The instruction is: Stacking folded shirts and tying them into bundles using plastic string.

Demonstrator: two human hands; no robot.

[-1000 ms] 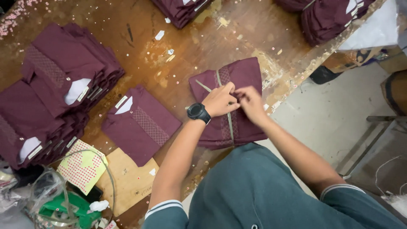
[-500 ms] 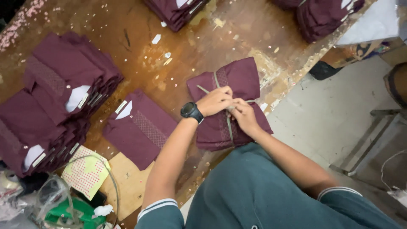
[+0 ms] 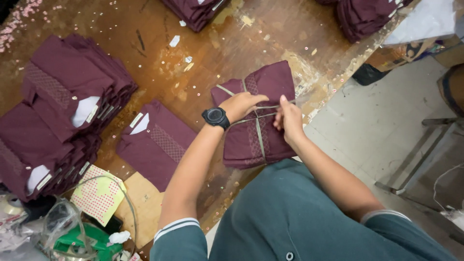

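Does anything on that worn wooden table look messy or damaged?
Yes. The brown wooden tabletop is scuffed, with pale patches where the finish has worn off, and small white paper scraps lie scattered across it. The folded maroon garments look tidy.

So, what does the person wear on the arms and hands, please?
Both hands are bare, with no gloves or rings that can be seen. The left hand has a black wristwatch with a round face on its wrist. The right hand has nothing on its wrist. Both forearms are uncovered. The short dark green sleeves end in cuffs with thin white stripes.
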